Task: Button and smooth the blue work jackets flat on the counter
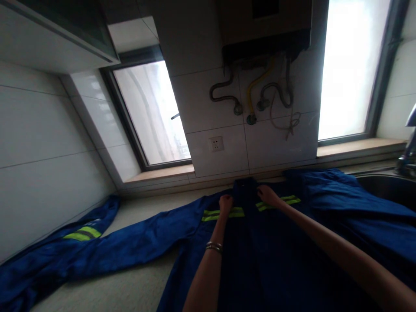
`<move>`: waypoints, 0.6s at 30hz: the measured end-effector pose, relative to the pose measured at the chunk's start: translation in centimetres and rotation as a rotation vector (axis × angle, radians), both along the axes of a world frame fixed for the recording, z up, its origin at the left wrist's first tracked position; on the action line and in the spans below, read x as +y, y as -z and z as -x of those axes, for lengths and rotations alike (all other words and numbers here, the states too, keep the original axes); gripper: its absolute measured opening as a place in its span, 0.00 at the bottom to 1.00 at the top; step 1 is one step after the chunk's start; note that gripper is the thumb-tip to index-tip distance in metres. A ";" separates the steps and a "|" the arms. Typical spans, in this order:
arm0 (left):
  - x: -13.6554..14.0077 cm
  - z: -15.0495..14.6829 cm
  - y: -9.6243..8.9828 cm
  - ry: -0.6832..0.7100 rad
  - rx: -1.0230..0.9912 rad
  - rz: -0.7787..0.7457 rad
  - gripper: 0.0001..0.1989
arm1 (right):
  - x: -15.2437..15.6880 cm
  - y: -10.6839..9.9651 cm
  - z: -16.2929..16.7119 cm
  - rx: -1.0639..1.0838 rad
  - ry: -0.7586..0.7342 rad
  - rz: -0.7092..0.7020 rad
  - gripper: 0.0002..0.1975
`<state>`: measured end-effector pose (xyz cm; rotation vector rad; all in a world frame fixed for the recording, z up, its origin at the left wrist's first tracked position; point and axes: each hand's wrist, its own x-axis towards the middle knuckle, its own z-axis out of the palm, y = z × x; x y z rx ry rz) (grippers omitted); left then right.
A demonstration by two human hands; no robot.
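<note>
A dark blue work jacket (256, 255) with yellow-green and grey bands across the chest lies spread on the counter, its collar (244, 184) toward the wall. My left hand (226, 203), with bangles at the wrist, is closed on the cloth at the chest, left of the front opening. Across from it, my right hand (268, 195) has its fingers curled onto the jacket just below the collar. Small details under the fingers are hidden. One sleeve (143, 238) stretches left; more blue cloth (344, 195) lies bunched at the right.
Further blue cloth with a bright band (82, 234) lies against the left wall. A dark sink (386, 186) and a tap (407, 162) are at the right. Above the counter (143, 281) are a wall socket (216, 144), pipes, a heater-like box (266, 30) and two windows.
</note>
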<state>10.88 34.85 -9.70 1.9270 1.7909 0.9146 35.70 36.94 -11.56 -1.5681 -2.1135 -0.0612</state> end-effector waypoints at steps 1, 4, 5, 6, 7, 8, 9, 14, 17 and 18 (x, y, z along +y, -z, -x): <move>-0.1 -0.5 0.1 0.028 0.010 -0.026 0.16 | -0.4 0.3 0.3 -0.002 -0.037 -0.012 0.20; -0.4 -1.8 0.4 0.111 0.064 -0.086 0.23 | -1.1 1.3 1.9 0.020 -0.193 -0.044 0.21; -0.5 -2.1 0.5 0.131 0.088 -0.097 0.23 | -1.1 1.5 2.5 0.039 -0.234 -0.048 0.21; -0.6 -2.3 0.6 0.144 0.112 -0.104 0.23 | -1.2 1.7 3.1 0.060 -0.255 -0.045 0.21; -0.7 -2.4 0.6 0.152 0.134 -0.110 0.21 | -1.2 1.8 3.7 0.080 -0.252 -0.035 0.22; -0.8 -2.4 0.5 0.155 0.153 -0.117 0.19 | -1.3 1.9 4.1 0.097 -0.236 -0.026 0.23; -0.8 -2.4 0.4 0.156 0.167 -0.123 0.17 | -1.3 2.0 4.5 0.107 -0.218 -0.016 0.24; -0.9 -0.6 -0.9 0.092 0.217 -0.250 0.16 | -1.5 1.9 5.0 0.087 -0.188 0.032 0.25; -0.8 0.8 -1.2 0.109 0.191 -0.218 0.15 | -1.8 1.6 5.0 0.044 -0.230 0.012 0.25; -0.8 1.1 -1.1 0.134 0.173 -0.183 0.15 | -1.9 1.4 5.0 0.028 -0.252 -0.005 0.25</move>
